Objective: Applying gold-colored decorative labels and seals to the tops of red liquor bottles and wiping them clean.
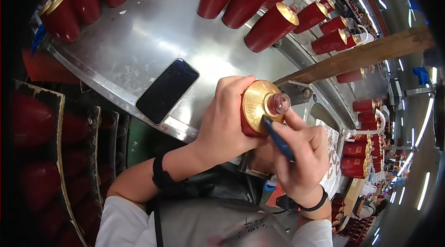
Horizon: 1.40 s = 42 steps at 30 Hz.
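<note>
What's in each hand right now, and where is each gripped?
Left hand wraps the red body of the gold-topped bottle. Right hand pinches a blue tool along its shaft, tip at the bottle's neck.

One head-worn fisheye view looks steeply down from close above the hands [259,131] and bottle [259,105] at centre, facing forward over the steel table [139,47]; straight edges bow near the dark rim, the wearer's chest at the bottom

Bottle body [246,124] hidden — behind left hand [222,117] (mostly).
</note>
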{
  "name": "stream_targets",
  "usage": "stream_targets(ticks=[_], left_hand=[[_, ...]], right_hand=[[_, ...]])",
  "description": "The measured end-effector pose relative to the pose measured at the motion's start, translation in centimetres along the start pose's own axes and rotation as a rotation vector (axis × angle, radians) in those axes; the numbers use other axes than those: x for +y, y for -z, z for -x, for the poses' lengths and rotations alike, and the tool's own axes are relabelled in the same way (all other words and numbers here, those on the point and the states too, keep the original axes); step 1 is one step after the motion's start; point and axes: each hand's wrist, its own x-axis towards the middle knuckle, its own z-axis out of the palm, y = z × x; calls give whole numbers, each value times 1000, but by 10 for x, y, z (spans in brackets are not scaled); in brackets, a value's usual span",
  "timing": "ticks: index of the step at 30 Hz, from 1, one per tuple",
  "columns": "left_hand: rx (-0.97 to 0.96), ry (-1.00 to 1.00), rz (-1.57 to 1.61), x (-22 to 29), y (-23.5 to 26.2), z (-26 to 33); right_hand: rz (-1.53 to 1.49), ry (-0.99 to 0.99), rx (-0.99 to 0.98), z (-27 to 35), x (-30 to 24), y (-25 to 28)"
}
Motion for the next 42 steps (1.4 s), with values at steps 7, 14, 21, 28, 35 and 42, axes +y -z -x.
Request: stream_targets(ticks=[7, 14, 21, 28, 35, 42], left_hand=[[-86, -19, -106, 1, 11, 4], [-518, 24, -9, 3, 46, -33], [-356, -55, -80, -2, 35, -29], [-298, 37, 8, 2, 28, -22], [-259, 59, 64, -3, 25, -14], [-163, 8, 16, -2, 16, -4]], right_hand=[[-85, 48, -49, 7, -4, 12], [-43, 58, 24, 8, 2, -2], [-27, 200, -139, 10, -3, -2], [6, 74, -3, 7, -2, -5], [-93, 79, -72, 8, -5, 6], [-88, 166, -78, 11, -3, 2]])
